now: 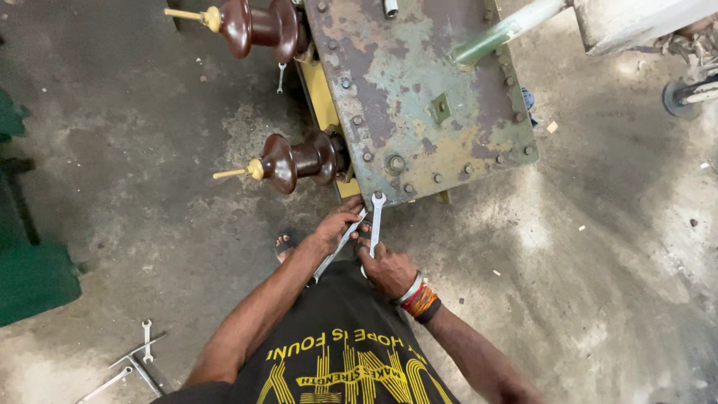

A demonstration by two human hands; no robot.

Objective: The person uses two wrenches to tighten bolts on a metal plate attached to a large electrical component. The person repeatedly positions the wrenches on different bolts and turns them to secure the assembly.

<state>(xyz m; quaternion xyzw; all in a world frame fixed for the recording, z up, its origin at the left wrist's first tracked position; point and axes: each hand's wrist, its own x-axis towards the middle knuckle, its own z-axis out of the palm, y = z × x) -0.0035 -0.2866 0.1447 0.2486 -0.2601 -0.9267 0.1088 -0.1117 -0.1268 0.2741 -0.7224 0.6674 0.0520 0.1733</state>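
I stand over a rusty green metal cover plate with bolts around its rim. My left hand grips a silver spanner that slants up toward the plate's near edge. My right hand, with bangles on the wrist, holds a second spanner upright, its open jaw on a bolt at the near rim. Two brown ceramic insulators stick out left of the plate, one near and one far.
Loose spanners lie on the concrete floor at lower left. A green object stands at the left edge. A pale green pipe crosses the plate's far right. A sandalled foot shows below the near insulator.
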